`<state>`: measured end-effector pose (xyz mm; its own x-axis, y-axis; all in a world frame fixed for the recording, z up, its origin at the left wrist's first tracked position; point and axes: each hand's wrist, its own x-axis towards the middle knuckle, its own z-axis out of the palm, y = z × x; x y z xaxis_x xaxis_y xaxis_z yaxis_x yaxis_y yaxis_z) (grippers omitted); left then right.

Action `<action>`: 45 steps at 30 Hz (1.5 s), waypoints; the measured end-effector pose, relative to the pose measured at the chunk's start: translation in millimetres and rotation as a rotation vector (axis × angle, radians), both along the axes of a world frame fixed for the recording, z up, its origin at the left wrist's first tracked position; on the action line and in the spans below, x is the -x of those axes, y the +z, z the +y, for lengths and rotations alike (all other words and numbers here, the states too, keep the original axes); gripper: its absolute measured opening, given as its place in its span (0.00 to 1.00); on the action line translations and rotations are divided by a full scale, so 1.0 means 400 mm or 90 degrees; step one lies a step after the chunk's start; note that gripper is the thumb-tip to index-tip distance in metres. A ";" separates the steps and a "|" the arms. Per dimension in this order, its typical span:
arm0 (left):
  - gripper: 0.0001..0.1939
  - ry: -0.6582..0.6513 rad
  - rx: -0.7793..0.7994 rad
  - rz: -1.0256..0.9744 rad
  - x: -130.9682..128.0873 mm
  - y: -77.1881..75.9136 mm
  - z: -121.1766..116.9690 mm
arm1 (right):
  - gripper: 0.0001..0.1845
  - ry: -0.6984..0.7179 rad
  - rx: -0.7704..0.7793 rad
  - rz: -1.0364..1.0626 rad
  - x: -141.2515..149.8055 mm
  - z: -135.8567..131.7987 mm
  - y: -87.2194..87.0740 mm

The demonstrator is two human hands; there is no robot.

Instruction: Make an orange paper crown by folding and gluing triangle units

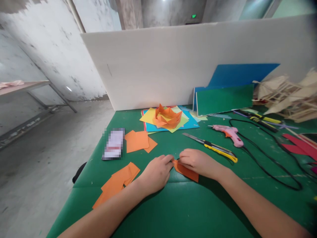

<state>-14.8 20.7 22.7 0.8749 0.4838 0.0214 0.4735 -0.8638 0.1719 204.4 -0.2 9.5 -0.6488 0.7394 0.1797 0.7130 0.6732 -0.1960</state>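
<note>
A folded piece of orange paper (187,171) lies on the green table between my hands. My left hand (158,172) has its fingertips closed on the paper's left end. From above, my right hand (196,160) pinches the same paper near its upper edge; part of the paper is hidden under the fingers. Loose orange paper squares (137,141) lie beyond my left hand, and more orange sheets (114,181) spread beside my left forearm. Farther back, a ring of folded orange paper (167,119) rests on a stack of coloured sheets (148,127).
A yellow utility knife (220,152) with its blade out lies beyond my right hand. Near it are a pink glue gun (229,134) with a black cord and yellow-black pliers (264,120). A phone (114,143) lies at left. Boards (225,99) stand at the back.
</note>
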 end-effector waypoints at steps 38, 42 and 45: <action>0.17 0.005 0.017 -0.049 -0.004 -0.006 -0.002 | 0.16 0.002 0.036 0.046 -0.003 0.007 0.002; 0.20 0.003 0.000 -0.022 -0.007 -0.007 -0.003 | 0.15 -0.006 0.038 0.035 -0.001 0.004 0.005; 0.21 0.010 -0.010 -0.012 -0.009 -0.015 -0.007 | 0.14 -0.017 0.047 0.029 -0.003 0.000 0.008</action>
